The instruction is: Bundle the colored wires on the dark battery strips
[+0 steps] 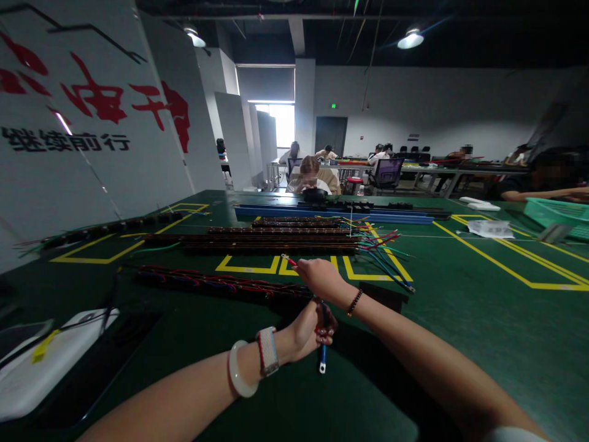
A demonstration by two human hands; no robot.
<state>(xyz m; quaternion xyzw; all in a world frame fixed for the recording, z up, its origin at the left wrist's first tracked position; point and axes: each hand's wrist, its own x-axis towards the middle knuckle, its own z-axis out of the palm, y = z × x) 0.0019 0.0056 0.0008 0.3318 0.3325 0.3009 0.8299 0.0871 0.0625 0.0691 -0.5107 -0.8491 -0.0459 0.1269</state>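
My right hand [321, 277] reaches forward over the green table [483, 319] and pinches a thin red wire [289, 260] by its end. My left hand [309, 330], with a white bangle and a watch on the wrist, is closed around a blue wire [323, 359] whose metal terminal hangs down below the fist. Just beyond both hands lies a long dark strip [216, 283] threaded with red and blue wires. Further back lie longer dark terminal bars [271, 240] with loose red, green and blue wires [384, 252] fanning out at their right end.
Yellow tape rectangles [510, 261] mark the table. A white pad and a dark tray [50, 362] sit at the near left. A teal basket [559, 215] stands far right beside a person's arm. Another person sits behind a blue rail [331, 213] opposite. White panels line the left.
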